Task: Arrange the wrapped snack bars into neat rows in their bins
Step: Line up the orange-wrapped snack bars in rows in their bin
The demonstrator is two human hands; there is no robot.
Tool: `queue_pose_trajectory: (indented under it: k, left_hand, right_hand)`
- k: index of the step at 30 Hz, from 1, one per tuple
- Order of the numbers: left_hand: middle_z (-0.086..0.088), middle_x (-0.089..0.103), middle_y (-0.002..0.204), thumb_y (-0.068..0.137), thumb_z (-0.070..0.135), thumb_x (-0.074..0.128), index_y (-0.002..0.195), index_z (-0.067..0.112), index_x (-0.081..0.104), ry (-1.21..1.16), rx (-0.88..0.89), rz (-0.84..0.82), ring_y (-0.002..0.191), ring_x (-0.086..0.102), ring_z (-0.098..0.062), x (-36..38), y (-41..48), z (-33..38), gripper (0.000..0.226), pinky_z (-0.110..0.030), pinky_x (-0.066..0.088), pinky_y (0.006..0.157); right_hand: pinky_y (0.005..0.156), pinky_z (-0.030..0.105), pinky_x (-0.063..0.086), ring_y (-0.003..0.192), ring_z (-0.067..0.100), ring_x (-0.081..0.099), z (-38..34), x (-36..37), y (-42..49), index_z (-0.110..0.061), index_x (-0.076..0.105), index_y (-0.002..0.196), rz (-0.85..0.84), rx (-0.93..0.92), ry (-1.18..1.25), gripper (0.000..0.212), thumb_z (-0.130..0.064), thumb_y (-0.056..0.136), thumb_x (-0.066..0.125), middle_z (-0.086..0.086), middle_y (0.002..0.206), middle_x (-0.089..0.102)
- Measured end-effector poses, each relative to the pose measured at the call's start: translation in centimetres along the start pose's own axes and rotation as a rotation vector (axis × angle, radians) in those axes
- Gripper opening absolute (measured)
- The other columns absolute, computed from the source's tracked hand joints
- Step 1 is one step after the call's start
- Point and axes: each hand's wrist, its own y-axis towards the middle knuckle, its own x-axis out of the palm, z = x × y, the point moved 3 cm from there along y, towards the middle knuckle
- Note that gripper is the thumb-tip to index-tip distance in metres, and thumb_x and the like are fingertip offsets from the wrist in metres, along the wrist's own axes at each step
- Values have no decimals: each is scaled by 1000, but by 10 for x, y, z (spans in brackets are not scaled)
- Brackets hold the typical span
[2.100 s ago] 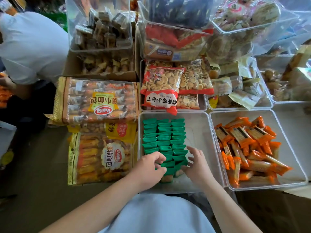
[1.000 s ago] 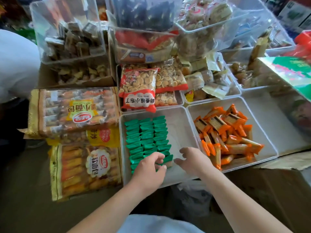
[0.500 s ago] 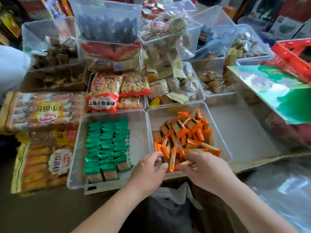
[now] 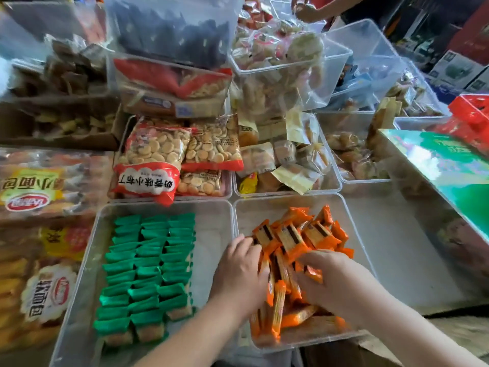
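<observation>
Orange-wrapped snack bars [image 4: 293,239] lie in a loose, jumbled heap in the clear bin [image 4: 356,229] at the front centre. Both my hands are inside that bin. My left hand [image 4: 238,271] curls its fingers over the heap's left edge and grips bars there. On the near right side of the heap, my right hand [image 4: 336,282] has its fingers curled round an orange bar. Green-wrapped snack bars [image 4: 148,271] fill the neighbouring clear bin [image 4: 164,205] on the left in three tidy columns. The near part of the orange heap is hidden under my hands.
Bags of round biscuits [image 4: 153,160] sit behind the green bin. Bread packs [image 4: 34,186] lie at the left. A bare clear bin [image 4: 397,247] and a green box [image 4: 444,165] are at the right. Stacked bins of snacks fill the back; another person's hand [image 4: 304,9] is at top.
Both hands left the green bars' bin and moved right into the orange bars' bin, where they now grip bars. The view swung right with them.
</observation>
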Motion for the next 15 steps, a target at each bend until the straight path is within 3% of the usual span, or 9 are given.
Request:
queue_pose_trajectory:
  k: [3,5,10,12,15]
  left_hand:
    - [1,34,166,108,40,41,152,20,48,27,26,93,156,14,-15,20,19,-11,49,-28,-3,128]
    - [-5,43,161,106,39,49,143,16,58,2,53,180,154,25,-22,31,21,-20,45,-39,13,129]
    - [-3,41,160,94,36,52,148,16,54,-64,-127,368,150,36,-26,40,18,-32,57,-51,40,119]
    - [2,38,161,94,28,57,155,20,43,-91,-198,391,151,33,-17,42,19,-32,63,-40,34,123]
    - [8,30,164,96,22,60,163,26,26,-141,-317,359,150,20,-4,42,19,-31,75,-10,6,118]
  right_hand:
    - [88,21,53,114,8,63,3,3,48,-41,57,139,-14,-82,-66,41,-52,100,53,-21,125,61]
    - [91,28,55,115,14,63,6,10,83,-35,62,134,-46,-166,-109,37,-44,99,57,-14,124,64]
    - [89,38,58,107,19,64,-1,51,159,-27,69,122,-202,-386,-208,34,-42,92,63,-8,112,69]
    - [93,38,57,109,19,64,-4,65,174,-29,67,128,-260,-413,-228,43,-51,91,66,-7,119,69]
    - [94,38,58,111,19,63,-4,79,191,-33,63,133,-300,-391,-265,62,-69,82,65,-8,124,67]
